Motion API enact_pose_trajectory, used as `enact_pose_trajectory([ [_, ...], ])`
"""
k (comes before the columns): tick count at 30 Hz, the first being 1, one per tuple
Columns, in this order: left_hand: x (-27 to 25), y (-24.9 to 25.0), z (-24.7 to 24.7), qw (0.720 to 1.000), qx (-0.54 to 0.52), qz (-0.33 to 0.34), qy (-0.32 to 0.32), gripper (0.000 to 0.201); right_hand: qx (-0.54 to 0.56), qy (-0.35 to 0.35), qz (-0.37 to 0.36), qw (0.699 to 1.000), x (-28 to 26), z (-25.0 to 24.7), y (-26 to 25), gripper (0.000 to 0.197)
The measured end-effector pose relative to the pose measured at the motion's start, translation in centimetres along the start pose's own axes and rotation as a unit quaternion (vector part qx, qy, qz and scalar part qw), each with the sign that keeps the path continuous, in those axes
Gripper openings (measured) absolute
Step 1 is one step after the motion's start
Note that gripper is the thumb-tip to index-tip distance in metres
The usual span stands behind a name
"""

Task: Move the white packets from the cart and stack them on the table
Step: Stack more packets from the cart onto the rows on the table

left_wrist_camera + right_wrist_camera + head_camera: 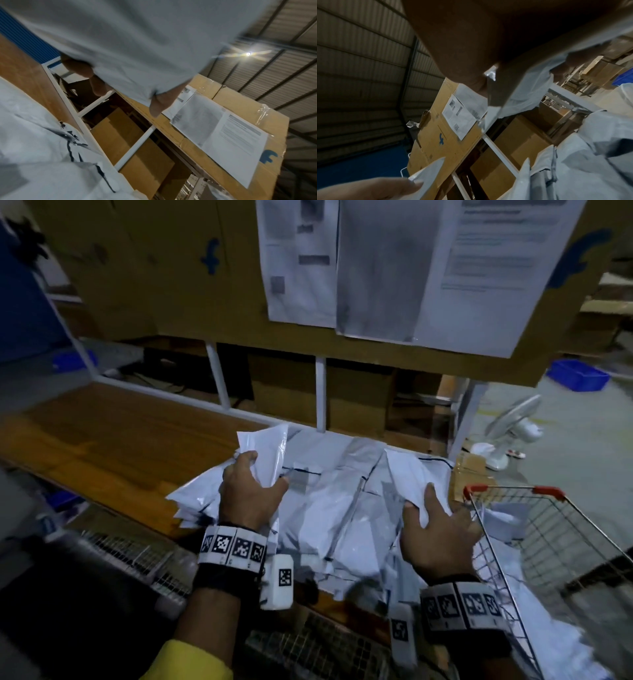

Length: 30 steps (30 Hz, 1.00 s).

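A loose pile of white packets (335, 501) lies on the wooden table (102, 446), near its right end. My left hand (263, 470) grips one white packet (267, 446) at the pile's left side, fingers curled over its edge. In the left wrist view that packet (137, 40) fills the top, with fingertips (99, 86) showing beneath it. My right hand (419, 501) pinches another white packet (411, 470) at the pile's right side, seen in the right wrist view as a packet (530, 81) under the palm. The wire cart (513, 491) stands at the right with more packets (503, 518) inside.
A cardboard wall with taped paper sheets (342, 268) rises behind the table on a white frame (320, 395). A white fan (513, 429) and a blue bin (579, 373) sit on the floor at the right. Wire mesh (137, 559) runs along the table's near edge.
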<state>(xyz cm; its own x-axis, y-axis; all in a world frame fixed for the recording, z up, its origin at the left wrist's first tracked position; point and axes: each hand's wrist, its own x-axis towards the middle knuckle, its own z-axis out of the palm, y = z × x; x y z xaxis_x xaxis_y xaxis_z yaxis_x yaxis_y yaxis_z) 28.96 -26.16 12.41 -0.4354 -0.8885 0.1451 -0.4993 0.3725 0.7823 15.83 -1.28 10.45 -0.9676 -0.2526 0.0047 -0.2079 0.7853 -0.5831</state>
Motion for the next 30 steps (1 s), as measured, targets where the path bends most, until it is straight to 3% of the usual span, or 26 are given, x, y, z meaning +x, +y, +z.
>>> enact_pose_trajectory([
  [7, 8.9, -6.2, 0.8, 0.994, 0.074, 0.009, -0.078, 0.079, -0.030, 0.007, 0.060, 0.998, 1.7, 4.8, -7.0, 0.064],
  [13, 11.5, -10.4, 3.0, 0.972, 0.161, 0.034, -0.165, 0.080, -0.129, -0.005, 0.184, 0.974, 1.6, 10.2, -6.7, 0.070],
  [16, 11.9, -11.5, 3.9, 0.966, 0.177, 0.054, -0.179, 0.082, -0.167, -0.007, 0.216, 0.962, 1.4, 12.3, -6.0, 0.073],
  [30, 12.5, -11.5, 5.0, 0.960, 0.219, 0.102, -0.143, 0.060, -0.155, -0.027, 0.150, 0.976, 0.7, 14.0, -4.9, 0.069],
])
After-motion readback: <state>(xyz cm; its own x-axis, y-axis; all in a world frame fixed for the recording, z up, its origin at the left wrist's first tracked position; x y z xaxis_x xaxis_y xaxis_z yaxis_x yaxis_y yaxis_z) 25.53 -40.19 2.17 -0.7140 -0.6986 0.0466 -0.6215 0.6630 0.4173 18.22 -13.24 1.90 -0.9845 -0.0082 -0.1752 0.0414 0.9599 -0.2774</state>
